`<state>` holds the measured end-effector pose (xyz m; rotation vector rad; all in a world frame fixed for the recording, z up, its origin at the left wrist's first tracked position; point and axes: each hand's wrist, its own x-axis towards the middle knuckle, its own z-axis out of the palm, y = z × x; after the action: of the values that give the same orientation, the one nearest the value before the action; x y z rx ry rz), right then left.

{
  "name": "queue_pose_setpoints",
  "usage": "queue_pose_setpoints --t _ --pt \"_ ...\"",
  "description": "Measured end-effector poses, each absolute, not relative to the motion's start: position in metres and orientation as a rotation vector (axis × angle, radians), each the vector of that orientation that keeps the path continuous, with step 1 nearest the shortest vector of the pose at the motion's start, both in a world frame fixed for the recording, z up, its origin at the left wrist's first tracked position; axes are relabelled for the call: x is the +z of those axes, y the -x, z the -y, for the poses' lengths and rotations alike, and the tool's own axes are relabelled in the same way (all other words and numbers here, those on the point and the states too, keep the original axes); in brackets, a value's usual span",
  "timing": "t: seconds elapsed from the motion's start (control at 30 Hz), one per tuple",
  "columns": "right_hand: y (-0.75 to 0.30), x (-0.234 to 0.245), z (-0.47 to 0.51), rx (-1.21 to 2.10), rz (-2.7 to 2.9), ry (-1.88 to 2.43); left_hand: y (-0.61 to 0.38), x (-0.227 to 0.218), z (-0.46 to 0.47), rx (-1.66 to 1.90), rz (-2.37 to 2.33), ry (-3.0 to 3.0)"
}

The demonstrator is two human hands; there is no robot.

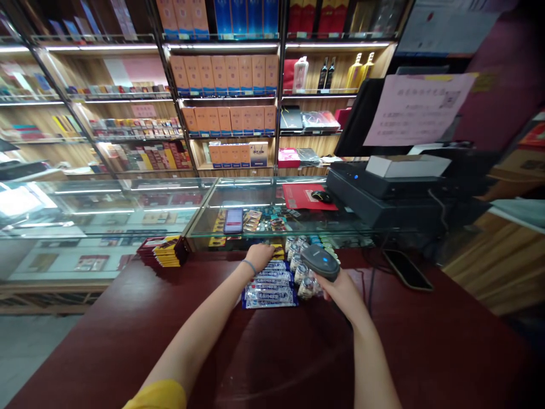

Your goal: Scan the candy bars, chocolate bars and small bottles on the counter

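My right hand [340,291] is closed around a dark handheld barcode scanner [321,262] with a blue light, its head over small clear bottles [303,278] on the dark red counter [128,335]. My left hand [260,255] reaches forward with fingers curled on the far end of a row of blue-and-white wrapped bars [269,284], beside a yellow pack. A blue band circles that wrist.
A glass display case [204,218] runs behind the counter, with a phone [233,220] lying on it. Stacked yellow and red packs [167,251] sit at left. A black printer and register [383,193] stand at right, another phone [407,269] near them. Shelves of boxes and bottles fill the back.
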<state>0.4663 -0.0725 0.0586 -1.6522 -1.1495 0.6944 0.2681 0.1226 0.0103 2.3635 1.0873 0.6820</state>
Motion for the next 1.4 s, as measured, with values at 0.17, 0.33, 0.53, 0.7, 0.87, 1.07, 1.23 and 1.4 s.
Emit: queue_pose_setpoints --t 0.17,0.33,0.53,0.7,0.87,1.07,1.23,1.4 --pt "-0.458 0.061 0.07 0.676 1.151 1.611 -0.242 0.032 -0.116 0.612 -1.187 -2.563" --pt "-0.438 0.065 0.064 0.598 1.138 1.563 -0.204 0.034 -0.109 1.034 -1.504 -2.487" --pt "-0.399 0.064 0.058 0.575 1.106 1.525 -0.157 0.007 -0.093 1.651 -1.195 -1.248" --pt "-0.364 0.055 0.055 0.737 1.175 1.406 -0.138 -0.013 -0.073 1.704 -0.904 -0.679" --pt "-0.339 0.035 0.054 0.725 1.418 1.409 -0.133 -0.028 -0.067 1.688 -0.854 -0.507" --pt "-0.33 0.025 0.055 0.669 1.67 1.517 -0.129 -0.037 -0.07 1.689 -0.817 -0.47" --pt "-0.336 0.02 0.053 0.678 1.712 1.502 -0.131 -0.039 -0.069 1.699 -0.764 -0.514" --pt "-0.342 0.008 0.049 0.678 1.686 1.517 -0.131 -0.037 -0.07 1.695 -0.825 -0.448"
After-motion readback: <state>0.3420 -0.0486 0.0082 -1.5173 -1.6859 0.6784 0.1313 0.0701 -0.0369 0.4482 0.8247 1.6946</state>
